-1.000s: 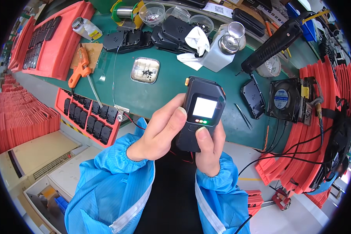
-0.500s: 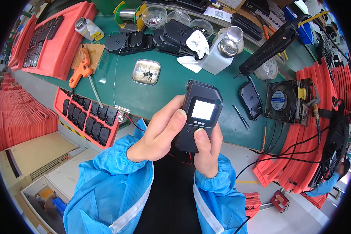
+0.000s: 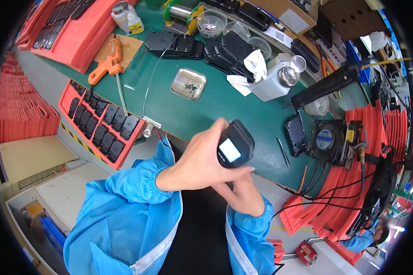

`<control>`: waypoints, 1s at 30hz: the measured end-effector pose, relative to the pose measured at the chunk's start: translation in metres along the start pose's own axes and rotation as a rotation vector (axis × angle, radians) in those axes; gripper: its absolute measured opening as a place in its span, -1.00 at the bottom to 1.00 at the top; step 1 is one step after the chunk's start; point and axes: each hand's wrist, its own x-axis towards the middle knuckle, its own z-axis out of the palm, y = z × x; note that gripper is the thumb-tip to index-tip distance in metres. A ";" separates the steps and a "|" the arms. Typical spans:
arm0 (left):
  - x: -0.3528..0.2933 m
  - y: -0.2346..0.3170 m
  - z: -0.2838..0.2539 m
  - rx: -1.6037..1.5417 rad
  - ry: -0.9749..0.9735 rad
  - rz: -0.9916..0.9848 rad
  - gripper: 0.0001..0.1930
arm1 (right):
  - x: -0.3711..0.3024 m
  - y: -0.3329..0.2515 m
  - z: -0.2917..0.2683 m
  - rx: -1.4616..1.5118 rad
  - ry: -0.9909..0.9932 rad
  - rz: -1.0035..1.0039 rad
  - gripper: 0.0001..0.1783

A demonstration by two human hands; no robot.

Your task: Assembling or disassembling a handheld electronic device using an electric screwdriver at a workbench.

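A black handheld device [image 3: 241, 137] with a small lit white screen is tilted above the table's front edge, its top end pointing away from me. My left hand [image 3: 199, 158] is closed round its left side, the thumb stretched across below the screen. Under that thumb my right hand [image 3: 243, 197] is closed at the device's lower end; most of its fingers are hidden. Beyond the device, a square metal dish [image 3: 188, 84] with small dark parts rests on the green tabletop [image 3: 170, 112].
At left lie an orange glue gun [image 3: 110, 64] and a red foam tray [image 3: 73, 120] of black housings. A white dispenser bottle [image 3: 273, 85] stands at the back. Tweezers [image 3: 283, 151], a black housing [image 3: 295, 134] and a fan [image 3: 326, 140] are at right, beside black cables [image 3: 316, 197].
The device has been tipped and lowered slightly, so its screen shows foreshortened. My left hand has come over its lower part, and my right hand has shifted beneath. The whole view has turned somewhat.
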 end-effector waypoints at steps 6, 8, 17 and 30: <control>-0.017 -0.019 0.010 0.128 -0.204 0.075 -0.30 | -0.030 0.036 0.013 0.270 0.046 0.054 -0.67; -0.017 -0.021 0.012 0.110 -0.261 0.112 -0.30 | -0.029 0.032 0.016 0.311 0.080 0.057 -0.62; -0.009 -0.034 0.005 -0.140 -0.254 0.268 -0.20 | -0.069 0.031 -0.007 0.297 0.240 0.400 -0.54; 0.021 -0.061 -0.004 -0.179 -0.043 0.210 -0.13 | -0.088 0.091 0.005 -0.211 0.286 0.509 -0.69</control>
